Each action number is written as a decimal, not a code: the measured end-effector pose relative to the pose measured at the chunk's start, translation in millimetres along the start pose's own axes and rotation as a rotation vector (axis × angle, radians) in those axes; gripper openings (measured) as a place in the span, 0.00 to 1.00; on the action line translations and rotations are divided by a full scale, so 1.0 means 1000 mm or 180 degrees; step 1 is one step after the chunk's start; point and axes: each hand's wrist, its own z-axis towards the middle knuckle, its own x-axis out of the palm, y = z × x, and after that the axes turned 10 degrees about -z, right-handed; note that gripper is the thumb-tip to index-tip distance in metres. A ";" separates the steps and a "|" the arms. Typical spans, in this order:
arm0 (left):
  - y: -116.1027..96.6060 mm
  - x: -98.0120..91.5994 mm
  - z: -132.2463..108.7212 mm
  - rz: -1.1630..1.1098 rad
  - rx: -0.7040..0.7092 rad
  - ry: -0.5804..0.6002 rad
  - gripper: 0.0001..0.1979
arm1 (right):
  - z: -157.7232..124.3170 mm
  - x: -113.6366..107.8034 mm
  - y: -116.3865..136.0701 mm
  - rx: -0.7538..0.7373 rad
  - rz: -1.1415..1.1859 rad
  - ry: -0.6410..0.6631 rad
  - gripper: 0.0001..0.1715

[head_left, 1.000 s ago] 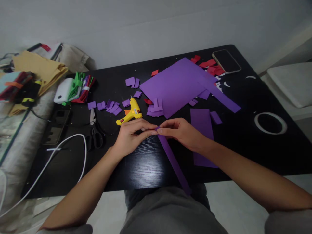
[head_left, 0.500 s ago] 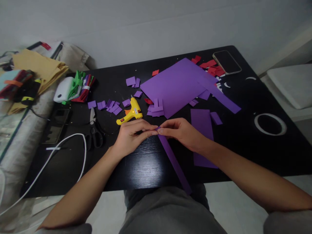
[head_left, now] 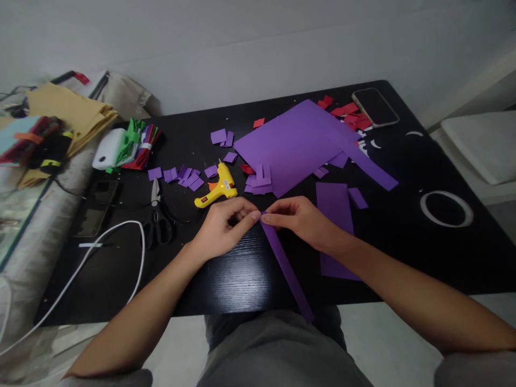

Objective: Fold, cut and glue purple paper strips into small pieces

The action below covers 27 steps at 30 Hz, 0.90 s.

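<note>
A long narrow purple foam strip [head_left: 287,269] lies on the black table [head_left: 242,279] and runs from my fingertips down past the near edge. My left hand [head_left: 223,228] and my right hand [head_left: 301,220] meet at its far end, both pinching that end with curled fingers. A yellow glue gun [head_left: 217,187] lies just beyond my left hand. A purple rectangle [head_left: 335,215] lies under and beside my right wrist.
A large purple sheet [head_left: 294,142] and several small purple squares [head_left: 185,176] lie further back. Scissors [head_left: 157,217] and a white cable [head_left: 100,252] are to the left, a phone [head_left: 374,106] and red scraps at the back right, a white ring [head_left: 445,208] on the right.
Both hands stay pinched on the strip's end; my left fingers have shifted slightly. The view has tilted a little, so everything sits a bit lower.
</note>
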 end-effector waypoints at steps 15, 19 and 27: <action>0.002 0.004 -0.001 0.0184 0.0289 -0.0383 0.10 | -0.006 0.005 -0.004 0.0245 0.0662 0.0654 0.21; 0.002 0.005 0.000 0.0094 0.0214 -0.0459 0.11 | -0.006 0.005 -0.005 0.0024 0.0505 0.0533 0.21; 0.002 0.005 -0.001 -0.0035 0.0091 -0.0435 0.12 | -0.009 0.009 0.001 -0.0011 0.0225 0.0370 0.21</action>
